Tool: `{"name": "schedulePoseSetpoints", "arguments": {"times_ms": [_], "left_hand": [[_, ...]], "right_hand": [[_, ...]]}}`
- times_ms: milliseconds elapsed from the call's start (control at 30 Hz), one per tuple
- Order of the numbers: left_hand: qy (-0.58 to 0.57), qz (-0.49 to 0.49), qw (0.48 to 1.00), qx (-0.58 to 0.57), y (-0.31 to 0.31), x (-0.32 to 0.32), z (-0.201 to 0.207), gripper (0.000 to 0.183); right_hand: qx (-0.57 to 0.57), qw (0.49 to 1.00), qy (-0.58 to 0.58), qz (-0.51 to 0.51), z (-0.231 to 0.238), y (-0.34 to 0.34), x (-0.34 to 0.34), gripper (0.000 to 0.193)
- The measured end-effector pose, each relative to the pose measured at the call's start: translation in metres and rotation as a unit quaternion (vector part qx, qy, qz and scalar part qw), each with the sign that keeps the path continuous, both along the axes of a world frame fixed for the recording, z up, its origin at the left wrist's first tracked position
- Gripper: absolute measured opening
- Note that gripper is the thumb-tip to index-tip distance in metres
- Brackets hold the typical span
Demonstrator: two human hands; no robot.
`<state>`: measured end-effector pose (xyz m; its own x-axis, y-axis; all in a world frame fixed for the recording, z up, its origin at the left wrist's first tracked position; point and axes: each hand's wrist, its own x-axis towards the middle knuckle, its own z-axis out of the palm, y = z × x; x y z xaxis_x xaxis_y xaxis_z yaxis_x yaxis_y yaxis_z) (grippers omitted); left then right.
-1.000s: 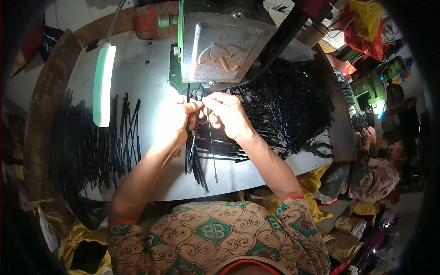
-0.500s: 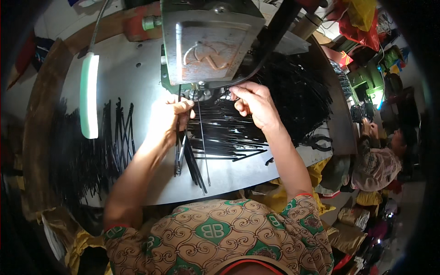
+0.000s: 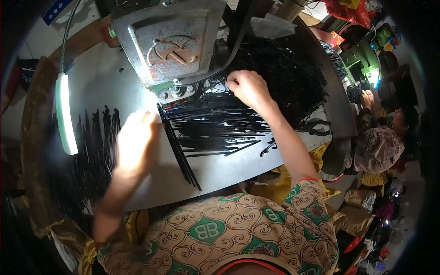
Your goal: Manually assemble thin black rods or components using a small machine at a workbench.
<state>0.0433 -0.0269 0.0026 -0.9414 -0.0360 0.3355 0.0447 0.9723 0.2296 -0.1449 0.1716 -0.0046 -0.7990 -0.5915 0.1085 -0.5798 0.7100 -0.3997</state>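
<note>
My left hand (image 3: 136,142), smeared by motion and brightly lit, is over the metal worktop (image 3: 215,172), left of the machine head (image 3: 170,52). Whether its fingers hold anything does not show. My right hand (image 3: 251,90) is closed, its fingertips pinched near a tangle of thin black strands (image 3: 286,75) right of the machine head; what they hold is too small to make out. Below the machine head, a few long black strips (image 3: 178,151) lie slanting toward me. Beside them, many black strips (image 3: 220,123) lie roughly crosswise between my two hands.
A lit lamp (image 3: 67,114) hangs at the left above more black strips (image 3: 91,156). Black-handled pliers (image 3: 317,127) lie near the worktop's right edge, and a clear plastic bag (image 3: 273,26) sits at the back. Another person (image 3: 378,142) works at a green machine (image 3: 360,64) farther right.
My left hand has moved down and left, away from the machine. The thin rod-like piece below the machine is no longer seen there. My right hand stays near the strands; the view has shifted.
</note>
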Motion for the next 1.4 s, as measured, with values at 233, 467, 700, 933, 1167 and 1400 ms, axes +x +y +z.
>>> {"name": "schedulePoseSetpoints", "arguments": {"times_ms": [233,467,700,933,1167,1400], "left_hand": [[-0.045,-0.006,0.986,-0.162,0.067,-0.041,-0.012,0.008],[-0.033,-0.047,0.983,-0.174,0.061,-0.037,-0.017,0.007],[-0.020,-0.032,0.999,-0.036,0.056,-0.025,-0.013,0.011],[-0.051,0.032,0.926,0.371,0.036,-0.032,-0.027,0.012],[-0.130,0.050,0.814,0.565,0.026,-0.034,-0.017,0.013],[-0.114,0.077,0.863,0.487,0.006,-0.026,-0.010,0.009]], "right_hand": [[0.153,0.985,0.067,0.035,-0.001,-0.023,0.006,0.016],[0.102,0.985,0.136,0.036,0.000,-0.008,0.003,0.013],[0.196,0.980,0.016,0.002,0.021,0.012,0.003,0.014],[-0.047,0.970,-0.221,0.084,0.024,0.034,-0.002,0.011],[-0.191,0.874,-0.438,0.082,0.005,0.014,0.016,0.005],[-0.123,0.968,-0.186,0.113,0.001,-0.001,0.026,0.008]]}}
